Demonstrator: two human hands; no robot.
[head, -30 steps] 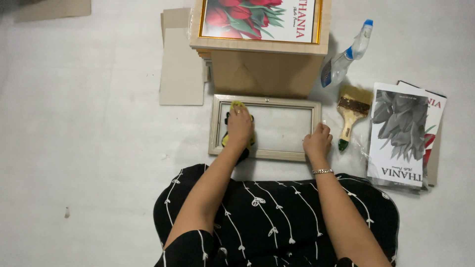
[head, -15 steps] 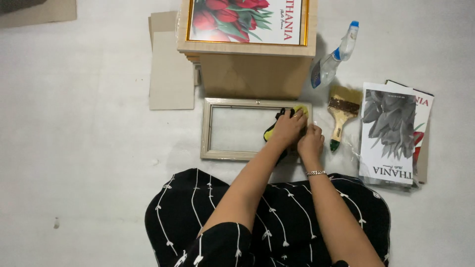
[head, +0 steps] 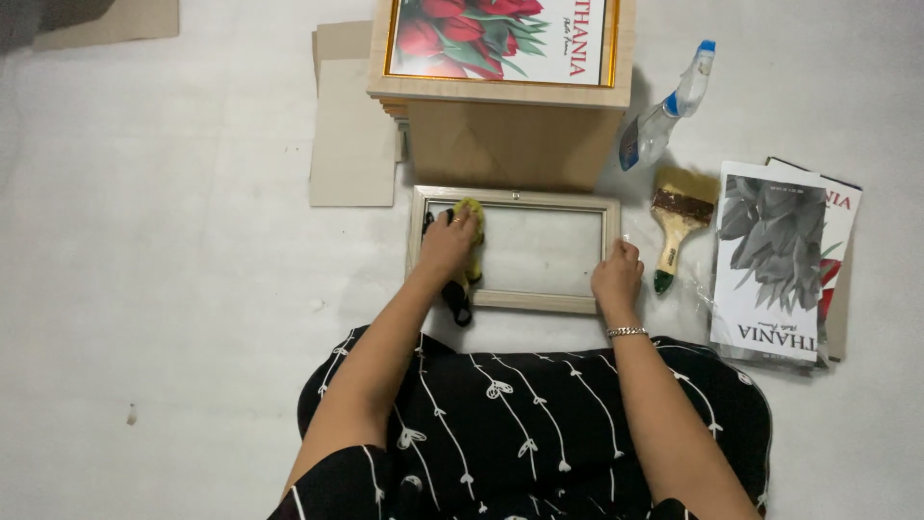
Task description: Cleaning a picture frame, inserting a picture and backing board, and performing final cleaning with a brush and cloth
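Two hands worked over a small wooden picture frame (head: pixel 513 247) lying flat on a pale grey floor (head: pixel 173 289), just in front of the seated person's patterned black lap. Left hand (head: pixel 449 243) pressed a yellow-green cloth (head: pixel 471 214) onto the frame's left end, fingers curled around it. Right hand (head: pixel 616 274) rested on the frame's lower right corner, fingers bent down on the wood. Behind the frame stood a stack of wooden frames (head: pixel 510 125) topped with a red flower print. Right of the frame lay a paintbrush (head: pixel 676 223), a spray bottle (head: pixel 664 111) and flower prints (head: pixel 775 260). Left of the stack, cardboard sheets (head: pixel 351 125).
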